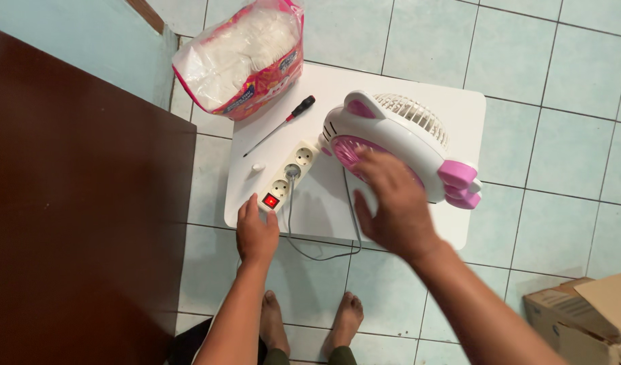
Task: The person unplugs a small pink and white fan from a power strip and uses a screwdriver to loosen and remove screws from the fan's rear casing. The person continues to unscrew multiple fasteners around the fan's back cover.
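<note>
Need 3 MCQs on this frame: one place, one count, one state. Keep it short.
1. Where does the screwdriver lie?
A. on the white table, between bag and power strip
B. on the floor
C. in the cardboard box

2. How many sockets has the power strip?
A. one
B. three
C. six

3. The strip's red switch is:
A. lit
B. dark
C. covered by tape

Answers:
1 A, it rests on the tabletop below the plastic bag.
2 B, three show, the middle one plugged.
3 A, it glows red beside the left hand; the right hand rests on the fan.
</note>
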